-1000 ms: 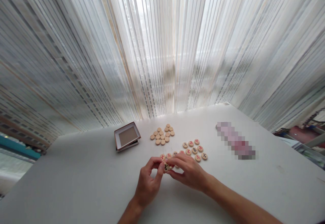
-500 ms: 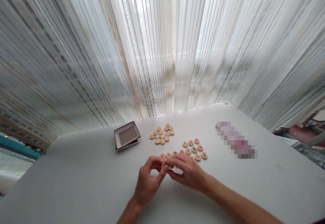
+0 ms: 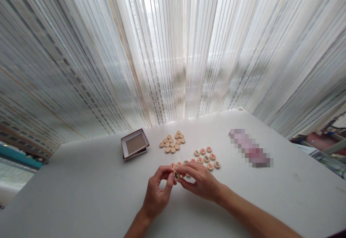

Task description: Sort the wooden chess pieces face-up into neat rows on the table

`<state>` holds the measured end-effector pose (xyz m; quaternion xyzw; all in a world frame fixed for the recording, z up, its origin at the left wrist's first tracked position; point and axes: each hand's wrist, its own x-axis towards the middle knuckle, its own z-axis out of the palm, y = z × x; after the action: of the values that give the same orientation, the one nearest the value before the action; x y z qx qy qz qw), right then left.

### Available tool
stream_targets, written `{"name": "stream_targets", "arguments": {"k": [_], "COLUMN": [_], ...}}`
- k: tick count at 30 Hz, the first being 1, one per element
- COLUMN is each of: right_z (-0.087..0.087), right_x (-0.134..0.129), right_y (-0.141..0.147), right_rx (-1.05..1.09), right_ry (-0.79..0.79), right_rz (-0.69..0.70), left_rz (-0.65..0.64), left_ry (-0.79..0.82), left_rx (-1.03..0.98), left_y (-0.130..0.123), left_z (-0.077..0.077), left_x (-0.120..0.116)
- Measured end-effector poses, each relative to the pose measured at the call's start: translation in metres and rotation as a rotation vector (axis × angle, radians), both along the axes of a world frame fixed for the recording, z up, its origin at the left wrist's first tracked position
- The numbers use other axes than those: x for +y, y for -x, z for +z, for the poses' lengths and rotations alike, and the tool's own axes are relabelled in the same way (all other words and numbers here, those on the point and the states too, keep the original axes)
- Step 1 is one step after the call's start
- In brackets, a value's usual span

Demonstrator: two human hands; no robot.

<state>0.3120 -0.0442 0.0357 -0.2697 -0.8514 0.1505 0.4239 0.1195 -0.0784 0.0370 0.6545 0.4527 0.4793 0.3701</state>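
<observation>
A round wooden Chinese chess piece is held up between both hands, its face with a black character turned towards me. My left hand pinches it from the left with thumb and fingers. From the right, the fingertips of my right hand close on the same piece. Just beyond my hands lie several face-up pieces with red or black characters, among them a black-marked piece and a red-marked piece. My right hand partly covers the nearest row.
Farther back, several blank-side-up pieces lie in a loose cluster on the white table. An open shallow box stands left of them. A blurred pinkish object lies on the right. Sheer striped curtains hang behind the table.
The piece between my fingers has been turned, so its black character now faces me. My left thumb has shifted slightly left, off its face. The pieces on the table stay put.
</observation>
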Motion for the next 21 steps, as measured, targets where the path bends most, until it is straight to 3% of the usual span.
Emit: {"name": "stream_targets", "arguments": {"k": [21], "right_z": [-0.0007], "right_x": [0.0022], "right_y": [-0.0019], "right_rx": [0.023], "right_ry": [0.084], "right_rz": [-0.002], "left_rz": [-0.062], "left_ry": [-0.034], "left_rx": [0.013], "left_y": [0.0001], "left_z": [-0.0024], "left_x": [0.0003]}}
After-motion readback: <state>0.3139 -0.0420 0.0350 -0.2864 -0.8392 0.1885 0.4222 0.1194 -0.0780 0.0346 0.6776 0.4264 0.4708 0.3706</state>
